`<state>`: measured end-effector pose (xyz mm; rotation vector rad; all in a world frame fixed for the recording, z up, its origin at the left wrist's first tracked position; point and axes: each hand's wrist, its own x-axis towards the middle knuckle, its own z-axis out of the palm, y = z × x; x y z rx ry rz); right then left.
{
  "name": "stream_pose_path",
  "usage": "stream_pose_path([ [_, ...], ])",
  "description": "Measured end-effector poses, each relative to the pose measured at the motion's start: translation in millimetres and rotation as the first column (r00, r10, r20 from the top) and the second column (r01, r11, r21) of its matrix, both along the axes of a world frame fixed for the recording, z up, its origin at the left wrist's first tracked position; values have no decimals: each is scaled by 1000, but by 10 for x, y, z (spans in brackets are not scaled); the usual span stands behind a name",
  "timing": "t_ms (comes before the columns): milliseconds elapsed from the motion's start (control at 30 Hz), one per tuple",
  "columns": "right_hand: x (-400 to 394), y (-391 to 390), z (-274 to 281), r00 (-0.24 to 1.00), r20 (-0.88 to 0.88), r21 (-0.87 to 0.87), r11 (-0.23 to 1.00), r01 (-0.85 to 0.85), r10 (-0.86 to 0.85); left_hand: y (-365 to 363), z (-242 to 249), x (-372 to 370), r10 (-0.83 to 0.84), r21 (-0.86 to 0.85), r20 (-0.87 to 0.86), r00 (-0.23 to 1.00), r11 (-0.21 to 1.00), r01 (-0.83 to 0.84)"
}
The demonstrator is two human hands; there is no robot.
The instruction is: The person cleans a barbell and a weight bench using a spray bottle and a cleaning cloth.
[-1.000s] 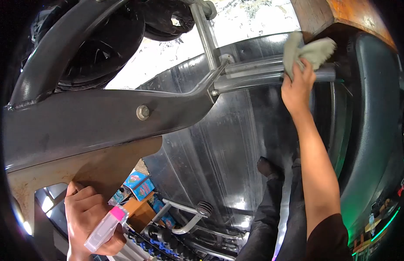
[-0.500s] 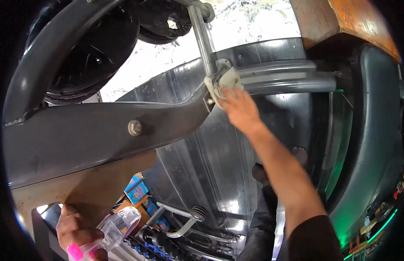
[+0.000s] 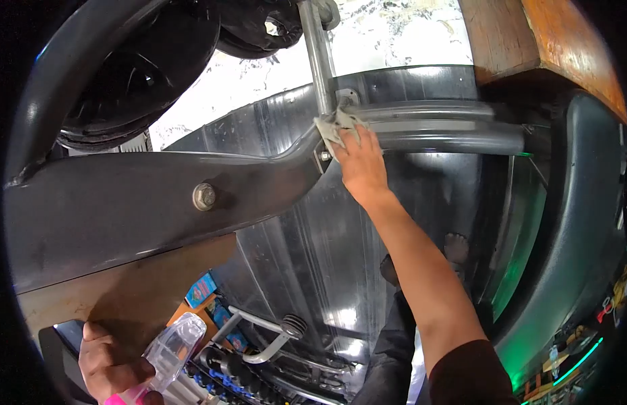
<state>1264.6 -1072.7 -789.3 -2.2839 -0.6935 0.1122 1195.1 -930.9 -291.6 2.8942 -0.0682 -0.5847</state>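
My right hand [image 3: 360, 162] presses a pale, crumpled cloth [image 3: 337, 128] against the metal joint where the upright grey tube [image 3: 317, 64] meets the dark frame beam [image 3: 145, 192]. The fingers lie over the cloth, which partly covers the joint. A bolt [image 3: 325, 156] shows just beside it. Low on the left, my left hand [image 3: 111, 364] is wrapped around the pink top of a clear plastic bottle [image 3: 175, 347]. The bottle is tilted, its body pointing up and to the right. Part of this hand and the bottle's top are cut off by the frame edge.
Black weight plates [image 3: 145, 67] hang at upper left. Two curved grey tubes [image 3: 442, 138] run right toward a dark padded cushion [image 3: 570, 223]. A wooden block [image 3: 502, 40] stands at upper right. Below are a dumbbell rack [image 3: 226, 378] and my feet on black flooring [image 3: 313, 250].
My right hand and the cloth have shifted slightly left on the joint, and the cloth is bunched differently. My left hand still holds the bottle. The view has moved a little.
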Motion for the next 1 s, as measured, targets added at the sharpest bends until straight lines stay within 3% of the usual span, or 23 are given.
stream_pose_path([
  [67,110,-216,107,985,51,-95,983,-157,162,-5,-4,-10,4,-5,-3,1000,1000,-4],
  [100,156,-361,99,983,-3,-176,968,-179,182,0,-4,-5,6,-4,-6,1000,1000,-6],
  [133,267,-548,76,988,-147,-91,995,-52,39,3,-6,-3,8,-4,-8,1000,1000,-8],
  [167,346,-917,95,978,-209,-149,988,-32,0,7,21,-7,12,-3,-10,1000,1000,-12],
  [200,401,-1205,344,999,-42,-284,959,7,-19,11,64,-4,12,2,-11,1000,1000,-12],
  [300,504,-1623,522,983,-57,-358,923,141,-173,32,61,-34,24,0,1,1000,1000,-24],
  [400,358,-1310,440,974,17,-453,866,211,-228,25,78,-17,25,-6,1,1000,1000,-25],
  [433,329,-1125,359,962,3,-398,882,251,-272,13,43,2,26,-7,0,1000,1000,-26],
  [467,344,-978,184,963,-17,-208,943,260,-270,3,52,4,30,-8,-1,1000,1000,-30],
  [500,309,-818,90,992,16,-247,960,129,-129,-17,12,17,26,-8,3,1000,1000,-26],
  [567,380,-575,154,999,13,-108,993,38,-37,-52,-32,25,31,-10,7,999,999,-31],
  [667,464,-498,179,996,-46,-106,991,-81,77,-89,-45,29,39,-11,2,999,999,-39],
  [800,641,-1172,421,956,-154,-182,944,-276,250,-107,-48,18,44,-17,0,999,999,-43],
  [867,855,-1604,564,948,-243,-272,924,-268,203,-111,-38,7,47,-18,-1,999,999,-47],
  [1000,1000,-2179,468,992,9,-319,940,122,-126,-112,-35,-15,59,-17,-1,998,998,-59],
])
